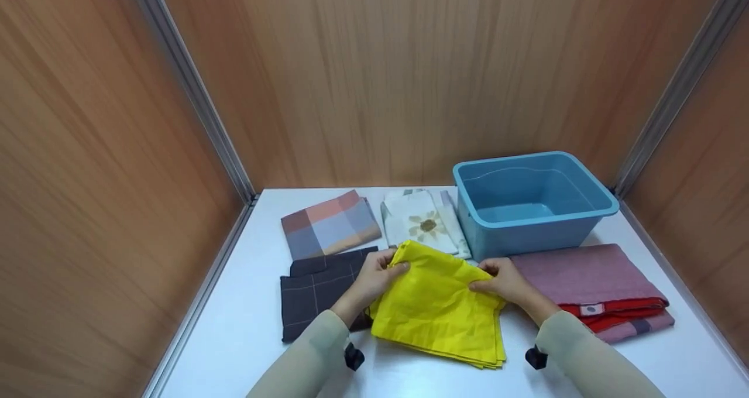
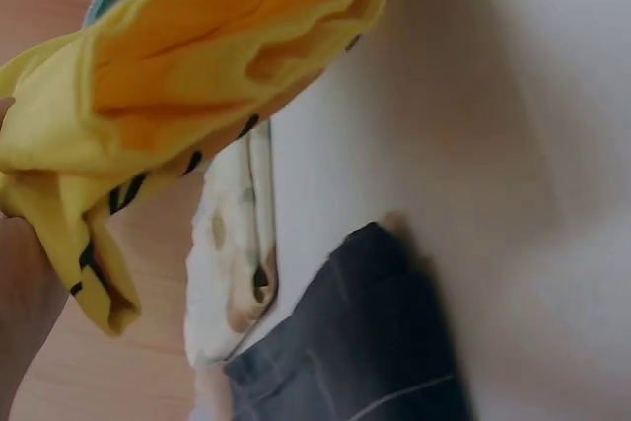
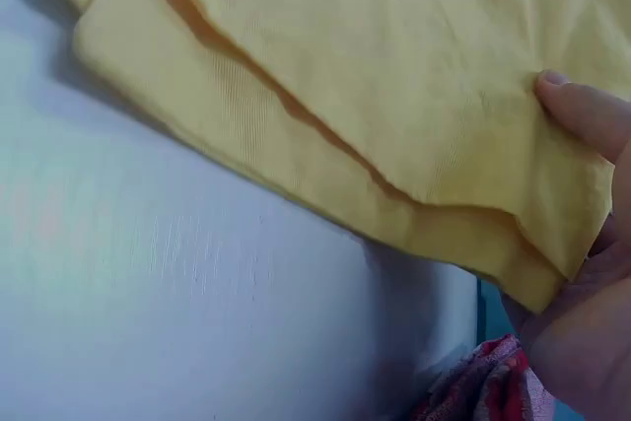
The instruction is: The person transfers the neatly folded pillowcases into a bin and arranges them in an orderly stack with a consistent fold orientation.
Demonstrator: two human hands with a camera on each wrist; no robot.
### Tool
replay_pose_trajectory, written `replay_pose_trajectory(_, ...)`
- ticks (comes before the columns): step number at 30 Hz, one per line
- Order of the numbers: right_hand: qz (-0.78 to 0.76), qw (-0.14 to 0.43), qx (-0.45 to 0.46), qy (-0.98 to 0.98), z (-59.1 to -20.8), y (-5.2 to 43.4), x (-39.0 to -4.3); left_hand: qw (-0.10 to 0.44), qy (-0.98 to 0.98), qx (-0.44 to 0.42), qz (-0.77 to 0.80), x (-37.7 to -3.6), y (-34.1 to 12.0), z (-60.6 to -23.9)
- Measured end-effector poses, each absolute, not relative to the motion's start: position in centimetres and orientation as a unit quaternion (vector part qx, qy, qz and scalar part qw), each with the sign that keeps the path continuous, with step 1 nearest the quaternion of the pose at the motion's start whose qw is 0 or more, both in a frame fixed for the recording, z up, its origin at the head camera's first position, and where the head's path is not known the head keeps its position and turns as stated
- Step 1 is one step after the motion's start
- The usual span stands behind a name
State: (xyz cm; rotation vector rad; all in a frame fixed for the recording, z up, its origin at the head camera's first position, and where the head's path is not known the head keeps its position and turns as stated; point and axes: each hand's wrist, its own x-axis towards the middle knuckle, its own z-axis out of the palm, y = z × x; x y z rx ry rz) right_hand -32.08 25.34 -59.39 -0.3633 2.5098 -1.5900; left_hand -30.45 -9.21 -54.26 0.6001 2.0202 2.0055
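Observation:
A folded yellow cloth [image 1: 439,310] hangs between both hands above the white table, its layered lower edge toward the person. My left hand [image 1: 374,278] pinches its upper left corner, thumb in front. On the opposite side, my right hand [image 1: 506,281] grips the right edge with the thumb [image 3: 582,110] lying over the fabric. Dark marks show along the cloth's underside in the left wrist view. Beside the left hand lies a dark checked cloth [image 1: 316,295], partly covered by the hand and the yellow cloth.
A blue plastic bin [image 1: 526,234] stands at the back right. Left of it lie a white flowered cloth [image 1: 409,216] and a multicoloured checked cloth [image 1: 333,225]. A pink cloth with red lining [image 1: 585,272] sits in front of the bin. Wooden panels [image 1: 409,82] enclose the table.

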Motion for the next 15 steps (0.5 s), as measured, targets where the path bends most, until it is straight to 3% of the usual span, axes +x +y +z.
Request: replay_pose_trajectory(15,-0.594,0.085,-0.121,0.791,-59.5,25.4,-30.9,0.12,0.677,0.258,0.679,-30.6,-9.1,-50.7)
